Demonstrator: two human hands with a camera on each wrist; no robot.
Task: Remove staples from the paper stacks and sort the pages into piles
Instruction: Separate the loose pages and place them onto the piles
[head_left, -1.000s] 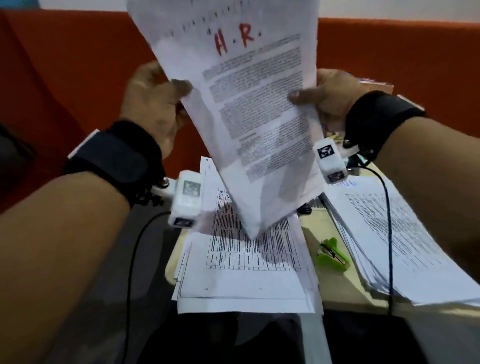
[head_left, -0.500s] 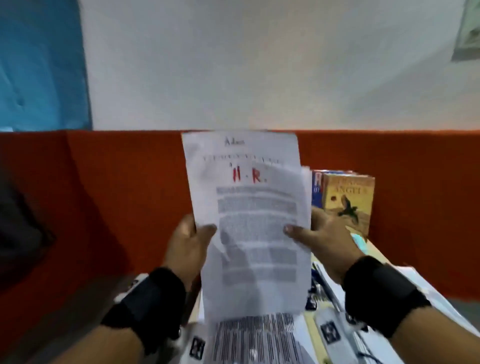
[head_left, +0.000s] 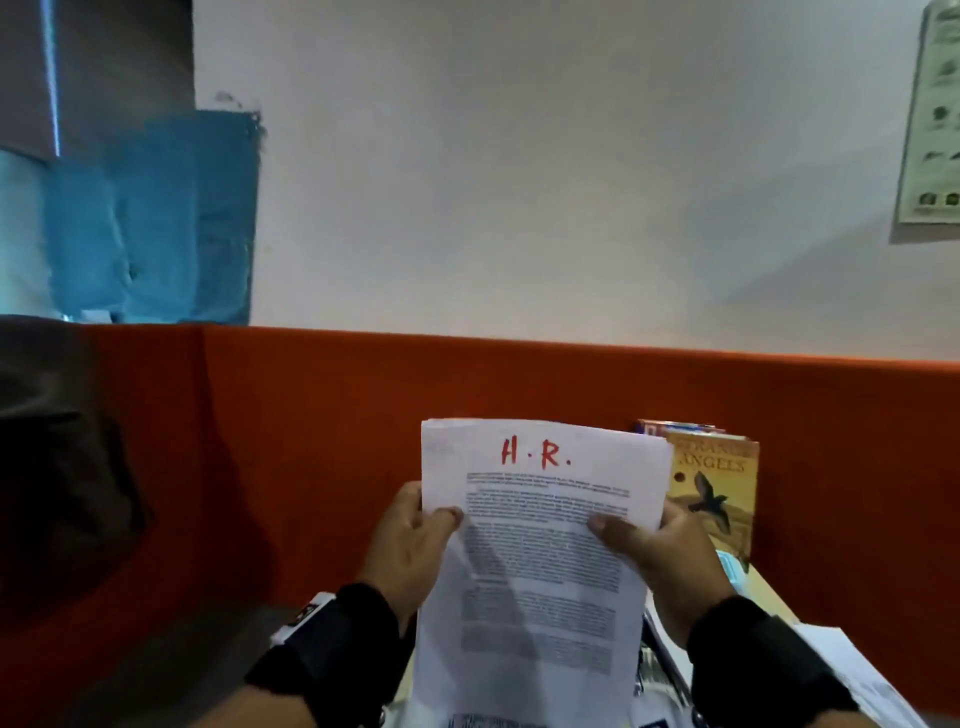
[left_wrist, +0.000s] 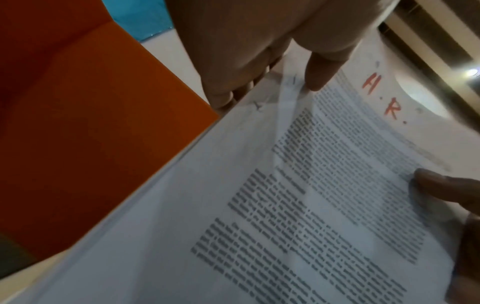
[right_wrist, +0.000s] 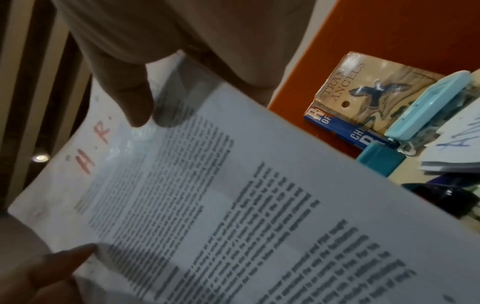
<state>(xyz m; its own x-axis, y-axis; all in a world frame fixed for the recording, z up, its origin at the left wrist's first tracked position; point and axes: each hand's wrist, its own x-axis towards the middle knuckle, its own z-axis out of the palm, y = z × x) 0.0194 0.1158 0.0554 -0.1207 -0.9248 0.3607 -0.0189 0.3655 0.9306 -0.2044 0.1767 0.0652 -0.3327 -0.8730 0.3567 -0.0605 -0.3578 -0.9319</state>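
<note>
- Two hands, left hand (head_left: 410, 540) and right hand (head_left: 660, 551), pinching the "H.R." page (head_left: 540, 545) by its side edges, lower centre of frame.
- Unsorted as yet, held upright before the orange partition (head_left: 311, 441).
- More papers (right_wrist: 457, 144) waiting at right, beside two books (right_wrist: 363, 98).

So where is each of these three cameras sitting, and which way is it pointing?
Head: worn on the head, facing forward at the H.R. paper; left hand, right hand and both wristbands show.
Left wrist: looks along the left hand across the page.
Right wrist: looks along the right hand past the page to books.
Shared: all see the red H.R. page.
</note>
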